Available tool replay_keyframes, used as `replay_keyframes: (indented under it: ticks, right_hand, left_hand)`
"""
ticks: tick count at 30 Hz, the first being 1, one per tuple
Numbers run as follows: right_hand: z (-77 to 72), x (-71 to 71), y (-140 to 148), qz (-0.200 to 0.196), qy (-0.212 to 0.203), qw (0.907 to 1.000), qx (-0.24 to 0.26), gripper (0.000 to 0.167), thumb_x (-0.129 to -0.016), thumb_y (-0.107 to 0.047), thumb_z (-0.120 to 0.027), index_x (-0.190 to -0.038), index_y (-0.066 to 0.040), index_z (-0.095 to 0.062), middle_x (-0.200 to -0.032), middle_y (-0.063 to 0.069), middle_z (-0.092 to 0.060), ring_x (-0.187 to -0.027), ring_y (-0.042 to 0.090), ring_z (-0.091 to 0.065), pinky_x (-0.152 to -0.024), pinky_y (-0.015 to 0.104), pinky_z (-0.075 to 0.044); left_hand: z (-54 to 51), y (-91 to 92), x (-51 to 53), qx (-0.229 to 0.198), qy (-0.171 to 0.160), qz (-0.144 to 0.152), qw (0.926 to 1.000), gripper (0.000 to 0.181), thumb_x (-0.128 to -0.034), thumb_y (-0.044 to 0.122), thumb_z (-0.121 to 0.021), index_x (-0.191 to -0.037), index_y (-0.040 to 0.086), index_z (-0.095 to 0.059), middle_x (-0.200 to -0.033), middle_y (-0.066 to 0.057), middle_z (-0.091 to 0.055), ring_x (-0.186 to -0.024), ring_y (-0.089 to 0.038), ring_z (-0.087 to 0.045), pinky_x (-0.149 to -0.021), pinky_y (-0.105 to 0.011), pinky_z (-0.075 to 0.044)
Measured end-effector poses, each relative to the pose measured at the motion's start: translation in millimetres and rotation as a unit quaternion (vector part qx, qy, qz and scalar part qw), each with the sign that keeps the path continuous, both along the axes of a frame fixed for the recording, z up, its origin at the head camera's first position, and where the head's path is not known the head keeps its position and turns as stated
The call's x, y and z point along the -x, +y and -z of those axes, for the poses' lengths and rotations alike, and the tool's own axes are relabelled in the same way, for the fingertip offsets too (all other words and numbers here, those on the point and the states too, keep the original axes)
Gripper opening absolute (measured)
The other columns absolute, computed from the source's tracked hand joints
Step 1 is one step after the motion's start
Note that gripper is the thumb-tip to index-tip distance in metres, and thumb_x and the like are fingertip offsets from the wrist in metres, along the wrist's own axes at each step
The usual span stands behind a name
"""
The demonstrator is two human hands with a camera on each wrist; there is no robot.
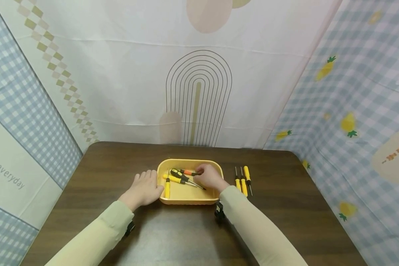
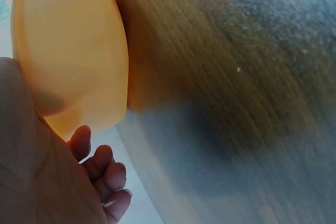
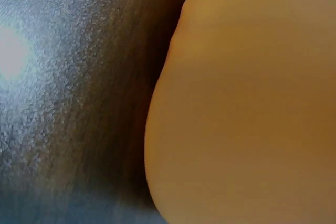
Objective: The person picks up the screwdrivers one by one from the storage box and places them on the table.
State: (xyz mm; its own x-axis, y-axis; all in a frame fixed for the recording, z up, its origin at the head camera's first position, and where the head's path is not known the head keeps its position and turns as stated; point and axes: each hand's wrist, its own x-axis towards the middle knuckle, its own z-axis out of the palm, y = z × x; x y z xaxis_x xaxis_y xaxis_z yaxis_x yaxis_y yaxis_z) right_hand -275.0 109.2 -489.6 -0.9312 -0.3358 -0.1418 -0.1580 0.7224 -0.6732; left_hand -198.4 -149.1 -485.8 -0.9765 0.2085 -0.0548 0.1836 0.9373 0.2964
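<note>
A yellow plastic tray holds several screwdrivers. My right hand reaches inside it, and its fingertips pinch the end of an orange-and-black screwdriver. Below lie a black-and-yellow screwdriver, a yellow-handled one and, near the left wall, another yellow screwdriver standing lengthwise. Against the tray's left side rests my left hand, fingers extended and thumb at the rim. The left wrist view shows this hand beside the tray wall. In the right wrist view, the tray wall fills much of the picture; no fingers appear.
To the right of the tray, three yellow-and-black screwdrivers lie side by side on the dark wooden table. A patterned white cloth hangs behind the table, and checked cloth hangs along its right side.
</note>
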Motion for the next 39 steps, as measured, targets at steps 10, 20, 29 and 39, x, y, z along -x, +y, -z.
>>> replay_keyframes:
  ticks: [10,20,29,39]
  right_hand:
    - [0.8,3.9,0.6,0.012,0.029,0.9988,-0.037,0.012,-0.091,-0.013,-0.067,-0.1,-0.007,-0.07,-0.093,0.002,-0.065,-0.084,0.016,-0.059,-0.077,0.036,-0.049]
    - [0.4,4.6,-6.7,0.049,0.059,0.9949,-0.065,0.006,-0.091,-0.013,-0.067,-0.089,-0.011,-0.072,-0.088,-0.001,-0.066,-0.077,0.014,-0.059,-0.073,0.034,-0.049]
    - [12.1,-5.2,-11.1,0.064,0.048,0.9959,-0.041,0.007,-0.091,-0.014,-0.067,-0.086,-0.011,-0.072,-0.08,-0.003,-0.063,-0.068,0.013,-0.056,-0.065,0.032,-0.047]
    - [4.6,-5.7,-11.6,0.063,0.037,0.9961,-0.049,0.006,-0.091,-0.014,-0.067,-0.09,-0.012,-0.072,-0.085,-0.002,-0.064,-0.072,0.012,-0.057,-0.067,0.031,-0.048]
  left_hand:
    - [2.1,5.8,5.7,-0.006,0.023,0.005,0.9997,0.042,-0.0891,0.036,-0.049,-0.107,-0.002,-0.046,-0.091,-0.01,-0.042,-0.086,-0.028,-0.041,-0.076,-0.043,-0.03]
    - [-1.8,4.1,12.4,-0.024,0.008,0.005,0.9997,0.042,-0.0904,0.035,-0.05,-0.108,-0.003,-0.046,-0.094,-0.011,-0.043,-0.088,-0.029,-0.042,-0.076,-0.044,-0.03]
    - [11.6,-1.8,8.3,-0.073,0.002,-0.011,0.9972,0.037,-0.0927,0.03,-0.049,-0.11,-0.003,-0.048,-0.094,-0.01,-0.047,-0.089,-0.029,-0.044,-0.076,-0.045,-0.031]
    - [12.0,-1.1,6.5,-0.093,0.018,-0.015,0.9954,0.032,-0.0928,0.028,-0.049,-0.109,0.0,-0.046,-0.091,-0.008,-0.045,-0.084,-0.027,-0.042,-0.073,-0.042,-0.029]
